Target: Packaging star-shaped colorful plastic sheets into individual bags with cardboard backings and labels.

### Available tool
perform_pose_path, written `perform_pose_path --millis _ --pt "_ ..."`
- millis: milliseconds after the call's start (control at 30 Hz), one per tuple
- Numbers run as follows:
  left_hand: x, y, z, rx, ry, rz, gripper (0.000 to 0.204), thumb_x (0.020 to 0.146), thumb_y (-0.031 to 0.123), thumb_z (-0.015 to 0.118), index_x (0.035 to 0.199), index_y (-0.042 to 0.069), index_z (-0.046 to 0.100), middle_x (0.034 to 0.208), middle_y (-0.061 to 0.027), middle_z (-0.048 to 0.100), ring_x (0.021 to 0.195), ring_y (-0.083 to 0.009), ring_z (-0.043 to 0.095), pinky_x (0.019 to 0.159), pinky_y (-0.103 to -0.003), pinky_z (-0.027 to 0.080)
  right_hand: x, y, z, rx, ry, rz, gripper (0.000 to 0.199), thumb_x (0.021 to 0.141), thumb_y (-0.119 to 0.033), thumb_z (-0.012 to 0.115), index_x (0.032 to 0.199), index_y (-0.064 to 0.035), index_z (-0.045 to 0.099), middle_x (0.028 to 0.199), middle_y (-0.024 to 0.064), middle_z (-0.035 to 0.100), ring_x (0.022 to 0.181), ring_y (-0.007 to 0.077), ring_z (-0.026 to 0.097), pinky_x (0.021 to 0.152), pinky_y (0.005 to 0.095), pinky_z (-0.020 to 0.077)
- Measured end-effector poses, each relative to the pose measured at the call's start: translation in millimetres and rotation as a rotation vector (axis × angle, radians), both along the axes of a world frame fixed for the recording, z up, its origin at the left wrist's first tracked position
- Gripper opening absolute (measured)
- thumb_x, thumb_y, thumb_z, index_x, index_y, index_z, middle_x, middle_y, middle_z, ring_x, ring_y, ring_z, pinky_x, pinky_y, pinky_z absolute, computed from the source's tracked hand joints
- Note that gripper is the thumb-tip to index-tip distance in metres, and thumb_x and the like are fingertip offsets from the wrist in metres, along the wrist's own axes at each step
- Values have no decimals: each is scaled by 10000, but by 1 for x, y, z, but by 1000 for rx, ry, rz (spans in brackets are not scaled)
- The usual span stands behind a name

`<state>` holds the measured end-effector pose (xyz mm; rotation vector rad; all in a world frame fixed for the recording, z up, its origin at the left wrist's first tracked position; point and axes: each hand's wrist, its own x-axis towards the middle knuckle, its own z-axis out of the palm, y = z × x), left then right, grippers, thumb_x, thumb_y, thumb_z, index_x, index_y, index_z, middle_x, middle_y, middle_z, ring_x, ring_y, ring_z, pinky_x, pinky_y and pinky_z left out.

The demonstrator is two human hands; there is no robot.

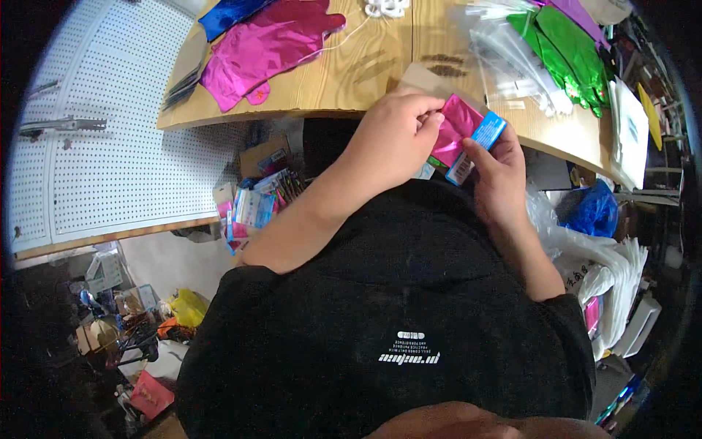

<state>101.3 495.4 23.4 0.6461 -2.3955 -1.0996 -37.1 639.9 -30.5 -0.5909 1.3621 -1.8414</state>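
A folded pink packet (462, 121) looks like thin metallic foil, glossy and lightly creased; the blue strip (488, 130) along it looks like smooth card. The tabletop (373, 69) is wood-grained with a soft sheen. Large pink sheets (263, 51) and green sheets (574, 51) have a shiny, wrinkled, foil-like surface. Clear sleeves (504, 55) are glossy plastic. The shirt (402, 271) is matt black cloth. The white pegboard (146, 146) is flat and perforated; a blue bag (594, 211) is crumpled, shiny plastic.
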Motion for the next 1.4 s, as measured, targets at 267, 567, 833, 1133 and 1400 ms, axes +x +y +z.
perform_pose_path --millis 267,567,833,1133,1400 --pt "-4 -4 -5 860 149 -117 362 956 91 747 1281 -54 679 1081 -144 752 928 -162 729 839 -303 592 1 -1 7 -36 -5 21 356 971 84 622 1314 -2 582 1197 106 725 1025 170 713 938 343 574" --pt "-4 6 -6 -11 -11 68 395 857 155 848 1203 -2 738 1041 -129 699 850 -210 722 750 -319 592 -3 0 -2 -39 -78 21 364 969 78 629 1324 7 588 1221 121 724 1057 190 714 965 353 567" --pt "5 -9 -15 -350 407 270 654 799 244 929 1318 6 610 1152 -128 639 982 -202 646 874 -335 551 0 4 4 -104 -83 -19 383 975 69 633 1348 2 577 1259 121 711 1105 196 699 995 369 560" --pt "52 -24 -20 1083 864 -14 514 1072 345 629 1442 19 481 1326 -133 627 1178 -196 623 1037 -353 501 7 12 35 -319 -257 73 364 973 75 617 1321 -20 575 1222 128 711 1084 220 714 980 400 583" --pt "23 33 -13 1080 657 0 438 964 53 745 1371 3 592 1253 -89 704 1147 -164 673 1009 -340 536 16 3 21 -187 -169 -30 313 983 29 640 1292 -9 607 1173 108 729 1046 206 722 944 374 584"
